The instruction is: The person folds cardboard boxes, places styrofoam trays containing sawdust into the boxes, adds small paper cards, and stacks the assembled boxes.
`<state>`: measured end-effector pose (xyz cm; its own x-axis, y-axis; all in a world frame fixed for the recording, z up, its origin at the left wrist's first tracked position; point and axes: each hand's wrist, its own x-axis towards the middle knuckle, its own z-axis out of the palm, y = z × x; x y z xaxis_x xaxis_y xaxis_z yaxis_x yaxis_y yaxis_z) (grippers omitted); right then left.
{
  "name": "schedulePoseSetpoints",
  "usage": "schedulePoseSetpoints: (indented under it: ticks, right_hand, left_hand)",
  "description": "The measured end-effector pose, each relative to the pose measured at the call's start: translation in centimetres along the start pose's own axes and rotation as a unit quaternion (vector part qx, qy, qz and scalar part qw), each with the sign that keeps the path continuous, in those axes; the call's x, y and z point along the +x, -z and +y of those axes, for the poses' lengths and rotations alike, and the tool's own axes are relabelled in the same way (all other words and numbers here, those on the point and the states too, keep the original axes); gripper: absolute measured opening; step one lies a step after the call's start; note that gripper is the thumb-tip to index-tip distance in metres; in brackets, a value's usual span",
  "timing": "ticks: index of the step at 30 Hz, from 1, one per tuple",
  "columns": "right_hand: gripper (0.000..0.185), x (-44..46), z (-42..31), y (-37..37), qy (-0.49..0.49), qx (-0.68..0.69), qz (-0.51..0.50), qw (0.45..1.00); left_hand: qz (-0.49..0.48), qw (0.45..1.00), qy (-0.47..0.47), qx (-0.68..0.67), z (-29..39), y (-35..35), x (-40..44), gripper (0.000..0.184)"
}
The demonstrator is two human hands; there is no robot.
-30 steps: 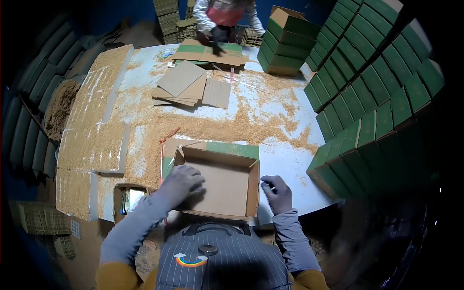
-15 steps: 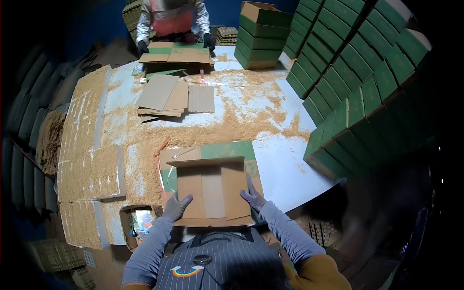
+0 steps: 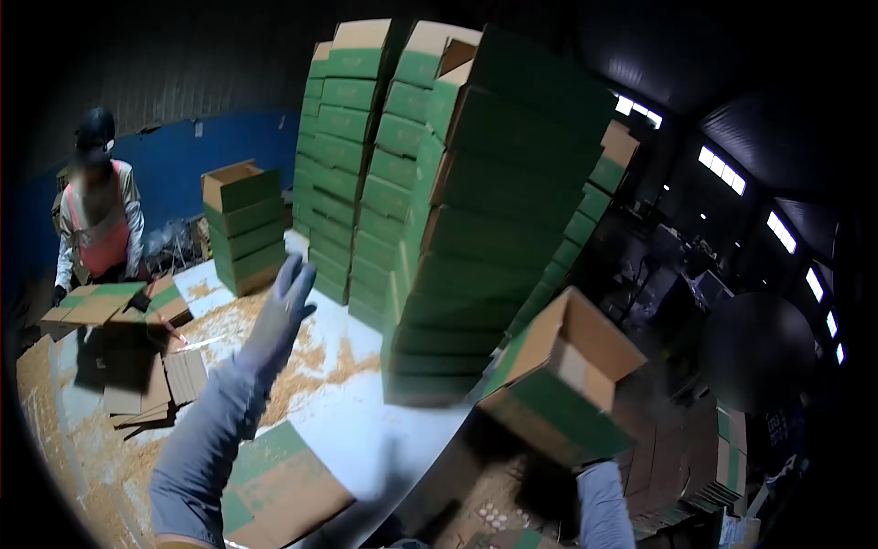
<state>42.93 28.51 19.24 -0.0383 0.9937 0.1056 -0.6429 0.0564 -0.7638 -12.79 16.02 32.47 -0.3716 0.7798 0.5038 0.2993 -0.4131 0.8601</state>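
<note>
An open cardboard box with green sides hangs tilted at the right, beyond the table's edge. My right sleeve reaches up to its underside, and the box hides my right hand. My left hand is raised over the table, gloved, fingers stretched out and holding nothing. Below my left forearm a flat green and brown cardboard piece lies on the white table.
Tall stacks of green boxes rise ahead, with a shorter stack left of them. At the far left a co-worker handles flat cardboard. Cardboard sheets and scattered shavings lie on the table.
The view has swung right. The box has left the table's front and is now at the right, above floor level. My left hand has come off it and risen forward.
</note>
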Motion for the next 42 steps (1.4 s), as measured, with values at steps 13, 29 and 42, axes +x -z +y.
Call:
schedulePoseSetpoints:
  ticks: [13, 29, 42]
  right_hand:
    - [0.069, 29.5, -27.5, -35.5, 0.327, -0.229, -0.267, 0.877]
    - [0.071, 35.4, -12.4, -32.2, 0.251, -0.154, -0.157, 0.943]
    - [0.127, 6.0, 37.9, -12.2, -0.154, -0.643, -0.023, 0.75]
  left_hand:
    - [-0.107, 0.978, 0.101, -0.15, 18.5, -13.8, 30.0, 0.037]
    - [-0.019, 0.934, -0.356, -0.014, 22.3, -12.5, 34.7, 0.08]
    - [0.053, 0.866, -0.347, 0.356, 16.4, -8.4, 45.1, 0.051]
